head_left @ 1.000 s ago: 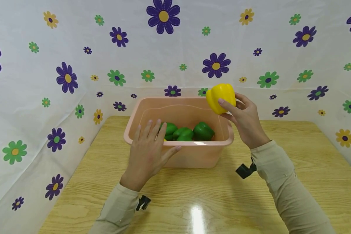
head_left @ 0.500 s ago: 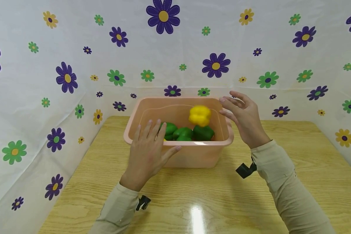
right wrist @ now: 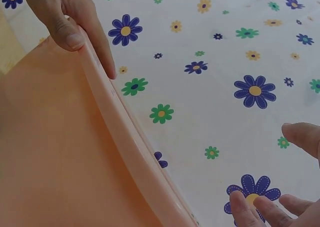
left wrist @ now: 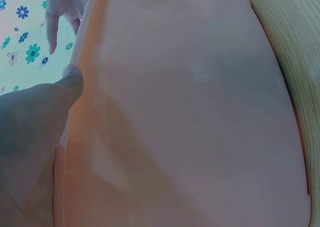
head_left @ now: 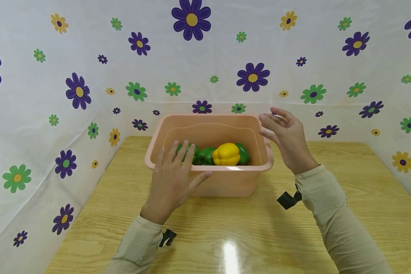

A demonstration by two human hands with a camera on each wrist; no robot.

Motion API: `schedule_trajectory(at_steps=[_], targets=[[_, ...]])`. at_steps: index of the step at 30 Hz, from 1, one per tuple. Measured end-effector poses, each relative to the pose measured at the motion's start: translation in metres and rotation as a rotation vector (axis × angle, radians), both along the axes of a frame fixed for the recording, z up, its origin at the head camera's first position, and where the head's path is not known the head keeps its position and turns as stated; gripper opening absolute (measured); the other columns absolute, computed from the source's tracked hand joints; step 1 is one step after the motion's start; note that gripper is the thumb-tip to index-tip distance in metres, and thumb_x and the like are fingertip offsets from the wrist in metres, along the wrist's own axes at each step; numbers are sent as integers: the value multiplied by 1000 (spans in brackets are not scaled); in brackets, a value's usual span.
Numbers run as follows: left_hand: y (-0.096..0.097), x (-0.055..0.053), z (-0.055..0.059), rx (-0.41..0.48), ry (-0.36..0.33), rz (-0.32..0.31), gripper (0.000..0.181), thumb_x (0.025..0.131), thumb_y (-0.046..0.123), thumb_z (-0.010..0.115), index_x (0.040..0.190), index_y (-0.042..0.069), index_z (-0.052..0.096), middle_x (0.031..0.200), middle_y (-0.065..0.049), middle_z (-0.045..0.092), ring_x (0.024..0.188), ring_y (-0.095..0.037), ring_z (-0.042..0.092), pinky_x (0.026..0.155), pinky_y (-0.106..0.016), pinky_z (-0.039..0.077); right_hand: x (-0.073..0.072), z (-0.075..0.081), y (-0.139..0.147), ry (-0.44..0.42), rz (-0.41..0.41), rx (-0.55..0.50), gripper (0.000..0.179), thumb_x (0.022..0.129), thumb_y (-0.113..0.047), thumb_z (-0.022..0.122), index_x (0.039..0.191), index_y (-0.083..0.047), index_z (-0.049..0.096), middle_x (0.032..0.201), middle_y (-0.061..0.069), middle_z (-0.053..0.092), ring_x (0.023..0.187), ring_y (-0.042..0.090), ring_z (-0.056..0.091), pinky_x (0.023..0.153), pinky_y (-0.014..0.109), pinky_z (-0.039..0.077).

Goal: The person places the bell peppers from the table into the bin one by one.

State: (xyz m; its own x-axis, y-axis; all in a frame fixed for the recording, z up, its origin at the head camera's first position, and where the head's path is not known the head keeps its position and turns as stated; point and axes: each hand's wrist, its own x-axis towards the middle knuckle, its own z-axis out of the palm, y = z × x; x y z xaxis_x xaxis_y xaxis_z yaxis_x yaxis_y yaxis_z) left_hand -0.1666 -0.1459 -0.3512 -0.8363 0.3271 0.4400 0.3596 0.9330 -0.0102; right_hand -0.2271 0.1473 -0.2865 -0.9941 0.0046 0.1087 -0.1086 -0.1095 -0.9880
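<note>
A pinkish-orange plastic tub (head_left: 226, 183) stands on the table. Inside it, a yellow bell pepper (head_left: 226, 154) lies on top of several green ones, such as the green bell pepper (head_left: 205, 156) beside it. My left hand (head_left: 171, 184) rests over the near rim at the left, fingers straight and reaching over the inside, partly hiding the peppers there. The left thumb (left wrist: 74, 82) lies along the rim in the left wrist view. My right hand (head_left: 287, 141) hovers by the tub's right end, fingers apart and slightly bent, holding nothing; its fingers (right wrist: 302, 137) show at the right wrist view's edge.
The wood-grain table (head_left: 205, 228) extends around the tub. Behind and at both sides hangs a white sheet (head_left: 219, 49) printed with flowers. A black wrist mount (head_left: 287, 199) sits below the right wrist, another black mount (head_left: 168, 238) beside the left sleeve.
The yellow bell pepper left my right hand, dropped through the air and now lies on the green peppers in the tub. The right fingers spread apart; the left hand stayed in place.
</note>
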Motion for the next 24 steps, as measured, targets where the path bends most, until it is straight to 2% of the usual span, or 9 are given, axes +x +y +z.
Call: schedule_trajectory(at_steps=[6, 9, 12, 13, 15, 17, 19, 22, 24], targets=[[1, 0, 2, 13, -22, 0, 89, 96, 73, 44, 154, 5, 42, 158, -18, 39, 148, -40, 30, 122, -58, 13, 0, -1, 4, 54, -35, 16, 76, 93, -32, 76, 152, -5, 38, 142, 17, 48, 127, 30, 53, 101, 42, 51], [0, 1, 5, 23, -63, -3, 90, 96, 74, 42, 156, 7, 39, 160, -17, 36, 150, -38, 26, 123, -57, 9, -2, -2, 6, 91, -77, 47, 73, 92, -30, 77, 151, -5, 41, 138, 15, 51, 124, 28, 56, 96, 37, 54], [-2, 2, 10, 72, -83, -27, 87, 97, 71, 42, 157, 8, 38, 162, -17, 32, 152, -38, 21, 123, -57, 9, -2, -3, 9, 132, -135, 98, 69, 92, -29, 77, 149, -7, 44, 137, 16, 53, 121, 26, 59, 92, 32, 56], [-3, 2, 13, 97, -69, -41, 85, 98, 69, 44, 156, 7, 39, 162, -17, 32, 152, -39, 21, 123, -57, 10, -3, -4, 10, 148, -157, 117, 67, 92, -28, 77, 148, -7, 46, 137, 17, 54, 120, 25, 60, 90, 31, 57], [-7, 0, 19, 166, -1, -76, 80, 99, 62, 52, 153, 4, 43, 160, -20, 36, 150, -40, 26, 121, -57, 16, -3, -5, 12, 191, -204, 169, 62, 94, -28, 75, 145, -7, 49, 136, 17, 55, 117, 23, 61, 88, 27, 57], [-13, -2, 24, 244, 95, -101, 71, 99, 51, 59, 148, 1, 48, 155, -21, 43, 146, -41, 34, 119, -58, 24, -5, -8, 14, 239, -249, 235, 56, 95, -30, 73, 142, -6, 52, 134, 16, 57, 113, 21, 62, 86, 23, 57], [-20, -4, 29, 337, 193, -100, 62, 98, 41, 64, 142, -2, 54, 148, -23, 50, 139, -42, 43, 113, -59, 33, -6, -11, 17, 281, -280, 310, 52, 97, -31, 70, 140, -5, 54, 132, 15, 58, 110, 20, 62, 84, 21, 56], [-31, -9, 32, 500, 260, -36, 51, 97, 30, 65, 135, -2, 59, 141, -23, 55, 130, -42, 50, 104, -60, 42, -8, -17, 21, 318, -304, 467, 50, 99, -32, 66, 137, -2, 55, 130, 15, 60, 107, 22, 62, 84, 26, 56], [-40, -13, 34, 608, 252, 29, 47, 97, 27, 65, 134, -2, 61, 138, -23, 56, 125, -42, 52, 99, -61, 44, -9, -21, 24, 299, -299, 572, 52, 99, -33, 65, 138, 0, 54, 130, 17, 60, 107, 26, 62, 86, 33, 56]])
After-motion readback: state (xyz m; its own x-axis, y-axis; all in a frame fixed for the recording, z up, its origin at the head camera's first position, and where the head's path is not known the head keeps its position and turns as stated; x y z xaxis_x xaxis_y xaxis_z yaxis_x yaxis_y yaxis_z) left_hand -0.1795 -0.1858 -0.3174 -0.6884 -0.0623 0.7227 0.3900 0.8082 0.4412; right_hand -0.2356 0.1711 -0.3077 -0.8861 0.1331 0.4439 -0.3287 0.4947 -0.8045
